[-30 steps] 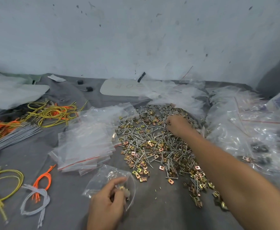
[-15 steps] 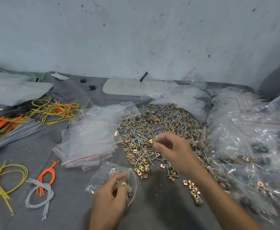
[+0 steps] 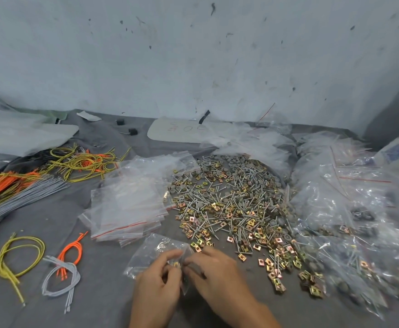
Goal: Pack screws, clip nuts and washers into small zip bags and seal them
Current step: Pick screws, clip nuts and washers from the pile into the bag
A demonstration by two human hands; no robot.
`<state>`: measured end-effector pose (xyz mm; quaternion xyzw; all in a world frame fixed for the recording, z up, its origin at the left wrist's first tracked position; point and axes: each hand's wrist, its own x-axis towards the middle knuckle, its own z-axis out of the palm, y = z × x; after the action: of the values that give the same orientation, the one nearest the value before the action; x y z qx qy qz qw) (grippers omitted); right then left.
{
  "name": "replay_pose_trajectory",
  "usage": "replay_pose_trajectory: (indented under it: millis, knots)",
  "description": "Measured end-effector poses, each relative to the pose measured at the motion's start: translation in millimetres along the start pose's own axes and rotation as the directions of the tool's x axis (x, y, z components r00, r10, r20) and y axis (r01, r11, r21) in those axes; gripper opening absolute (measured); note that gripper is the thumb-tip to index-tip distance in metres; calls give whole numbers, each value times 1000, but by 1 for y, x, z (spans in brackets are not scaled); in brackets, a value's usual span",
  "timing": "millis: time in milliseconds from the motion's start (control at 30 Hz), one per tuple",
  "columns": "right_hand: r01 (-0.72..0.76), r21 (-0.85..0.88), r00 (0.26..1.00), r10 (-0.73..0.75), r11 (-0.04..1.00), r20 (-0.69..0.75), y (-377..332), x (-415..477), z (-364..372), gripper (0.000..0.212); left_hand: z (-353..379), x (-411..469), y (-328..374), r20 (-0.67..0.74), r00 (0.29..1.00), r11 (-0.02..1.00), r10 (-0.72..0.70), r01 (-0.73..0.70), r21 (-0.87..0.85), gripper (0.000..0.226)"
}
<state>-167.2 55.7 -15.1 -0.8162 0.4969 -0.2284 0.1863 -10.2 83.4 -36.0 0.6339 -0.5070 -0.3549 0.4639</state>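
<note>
Both hands, left hand (image 3: pixel 157 284) and right hand (image 3: pixel 213 273), pinch the limp, slippery zip bag (image 3: pixel 157 253) at its mouth, beside the hardware pile (image 3: pixel 231 207); grip there.

Both wrists are running off my bottom edge, and the pinch point is hiding from me.

The left hand (image 3: pixel 157 288) and right hand (image 3: pixel 217 273) are covering the mouth of the small clear zip bag (image 3: pixel 154 253); whatever they are gripping is too small to make out. The filled clear plastic bags (image 3: pixel 359 233) at right are blurring.
</note>
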Motion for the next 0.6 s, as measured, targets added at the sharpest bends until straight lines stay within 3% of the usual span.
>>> replay_pose_trajectory:
  millis: [100, 200, 367, 500, 600]
  knots:
    - [23, 67, 1000, -23, 997, 9, 5, 17, -20, 17, 0, 0, 1, -15, 1000, 1000, 4, -4, 6, 40]
    - [-68, 133, 994, 78, 989, -75, 22, 54, -50, 10, 1, 0, 1, -3, 1000, 1000, 9, -9, 12, 45]
    - [-214, -114, 976, 207, 970, -74, 63, 135, -64, 15, 1, 2, -3, 17, 1000, 1000, 2, -2, 3, 57]
    - [-209, -279, 975, 220, 937, 9, 87, 173, -43, 26, 1, 3, -5, 25, 1000, 1000, 17, -17, -13, 56]
    - [-207, -353, 971, 236, 912, 39, 93, 176, -34, 17, 1, 3, -8, 32, 999, 999, 39, -38, -15, 55]
